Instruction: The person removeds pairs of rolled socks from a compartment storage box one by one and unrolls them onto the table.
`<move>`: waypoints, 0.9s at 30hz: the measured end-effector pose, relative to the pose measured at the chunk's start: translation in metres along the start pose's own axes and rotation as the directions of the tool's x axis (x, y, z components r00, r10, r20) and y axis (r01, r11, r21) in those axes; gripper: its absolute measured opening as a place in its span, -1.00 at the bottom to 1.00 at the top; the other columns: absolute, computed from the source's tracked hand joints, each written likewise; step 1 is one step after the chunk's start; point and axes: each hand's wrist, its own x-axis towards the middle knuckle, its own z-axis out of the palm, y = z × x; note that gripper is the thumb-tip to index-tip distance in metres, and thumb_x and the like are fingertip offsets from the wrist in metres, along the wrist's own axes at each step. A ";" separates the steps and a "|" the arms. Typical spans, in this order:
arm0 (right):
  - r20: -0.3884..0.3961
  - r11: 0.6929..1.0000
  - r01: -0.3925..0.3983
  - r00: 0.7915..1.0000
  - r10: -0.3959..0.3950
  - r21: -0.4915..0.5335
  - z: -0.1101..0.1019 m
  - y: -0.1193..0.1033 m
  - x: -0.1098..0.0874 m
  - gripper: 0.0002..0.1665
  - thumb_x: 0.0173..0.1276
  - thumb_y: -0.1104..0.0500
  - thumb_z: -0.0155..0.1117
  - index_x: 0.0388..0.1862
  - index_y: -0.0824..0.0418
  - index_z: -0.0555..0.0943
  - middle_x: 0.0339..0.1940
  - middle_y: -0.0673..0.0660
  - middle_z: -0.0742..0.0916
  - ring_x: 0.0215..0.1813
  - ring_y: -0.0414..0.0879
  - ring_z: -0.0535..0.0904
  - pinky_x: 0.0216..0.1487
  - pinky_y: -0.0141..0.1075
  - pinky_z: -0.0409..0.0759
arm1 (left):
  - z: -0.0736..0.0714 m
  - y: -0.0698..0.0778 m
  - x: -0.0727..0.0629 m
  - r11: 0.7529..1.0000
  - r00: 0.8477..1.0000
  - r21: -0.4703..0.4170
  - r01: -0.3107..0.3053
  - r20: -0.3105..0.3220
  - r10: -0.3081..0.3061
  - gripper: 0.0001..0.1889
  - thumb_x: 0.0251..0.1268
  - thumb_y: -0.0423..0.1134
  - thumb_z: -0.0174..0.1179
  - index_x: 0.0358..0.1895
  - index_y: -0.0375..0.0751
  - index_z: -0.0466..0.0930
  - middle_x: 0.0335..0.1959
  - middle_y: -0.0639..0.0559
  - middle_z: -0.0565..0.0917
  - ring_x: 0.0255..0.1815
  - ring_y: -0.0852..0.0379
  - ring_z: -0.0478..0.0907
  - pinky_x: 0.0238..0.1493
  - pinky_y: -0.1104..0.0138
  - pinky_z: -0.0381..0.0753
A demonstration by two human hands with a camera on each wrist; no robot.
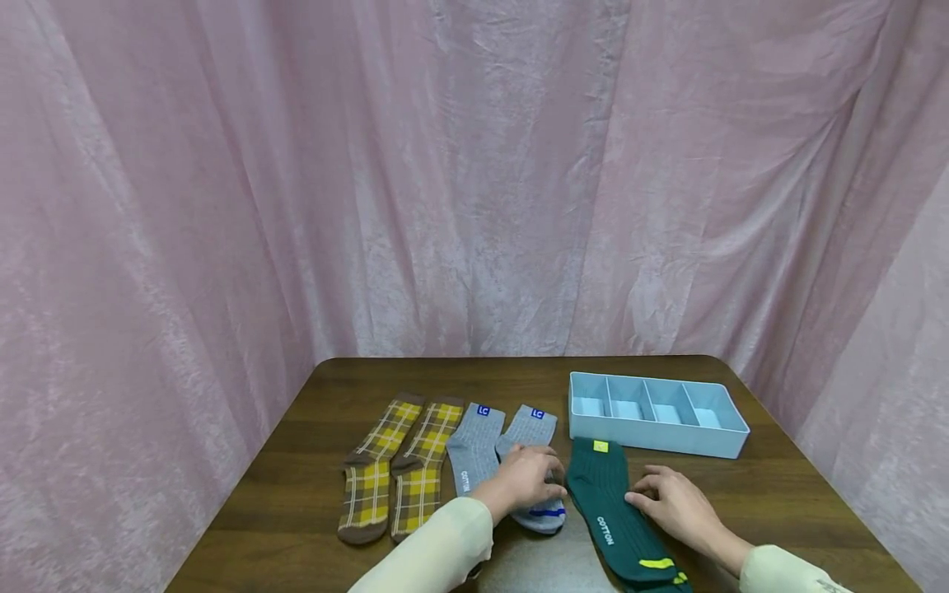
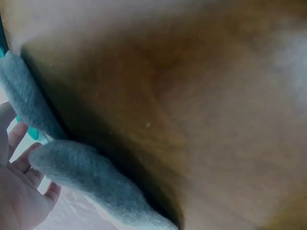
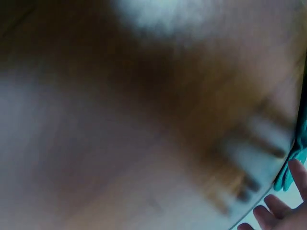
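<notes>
A pair of green socks (image 1: pixel 611 502) with yellow stripes and COTTON lettering lies one mostly over the other, the lower one largely hidden. My right hand (image 1: pixel 678 504) is at their right edge, fingers loosely bent and holding nothing. Two grey socks with blue LC tags lie to the left: the left grey sock (image 1: pixel 474 441) and the right grey sock (image 1: pixel 535 424). Over the right one hovers my left hand (image 1: pixel 528 478), relaxed, its fingertips toward the green socks and covering part of the grey one. In the left wrist view, the fingers (image 2: pixel 23 163) appear beside the grey socks' edges.
Two yellow and brown plaid socks, the left plaid sock (image 1: pixel 366 486) and the right plaid sock (image 1: pixel 418 486), lie side by side on the wooden table (image 1: pixel 274 494) at the left. A light blue box (image 1: pixel 660 435) with several compartments stands behind the green socks. Pink curtains (image 1: pixel 474 206) hang around the table.
</notes>
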 end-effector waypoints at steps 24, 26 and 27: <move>-0.105 0.983 -0.101 0.987 0.118 0.155 0.006 -0.012 0.001 -0.93 0.25 0.18 0.41 -0.43 0.10 0.72 -0.28 0.07 0.74 -0.26 -0.07 0.58 -0.24 -0.11 0.54 | 0.010 0.012 -0.005 0.997 0.997 0.065 -0.050 -0.052 0.054 -0.76 0.24 0.09 0.34 -0.10 0.16 0.79 0.01 0.26 0.66 0.15 0.33 0.48 0.04 0.23 0.42; -0.102 0.978 -0.118 0.985 0.137 0.173 0.005 -0.014 0.001 -0.94 0.26 0.17 0.40 -0.40 0.12 0.71 -0.35 0.03 0.72 -0.34 -0.12 0.53 -0.31 -0.18 0.48 | 0.010 0.013 -0.004 0.996 0.997 0.077 -0.044 -0.056 0.049 -0.76 0.25 0.10 0.34 -0.11 0.17 0.79 -0.02 0.28 0.66 0.12 0.34 0.48 0.01 0.25 0.42; -0.095 0.974 -0.127 0.985 0.147 0.185 0.005 -0.014 0.000 -0.93 0.28 0.18 0.39 -0.39 0.13 0.71 -0.36 0.02 0.72 -0.35 -0.13 0.52 -0.33 -0.20 0.47 | 0.010 0.014 -0.004 0.996 0.997 0.083 -0.041 -0.059 0.046 -0.77 0.24 0.11 0.34 -0.11 0.18 0.79 -0.03 0.29 0.67 0.12 0.35 0.48 -0.01 0.26 0.42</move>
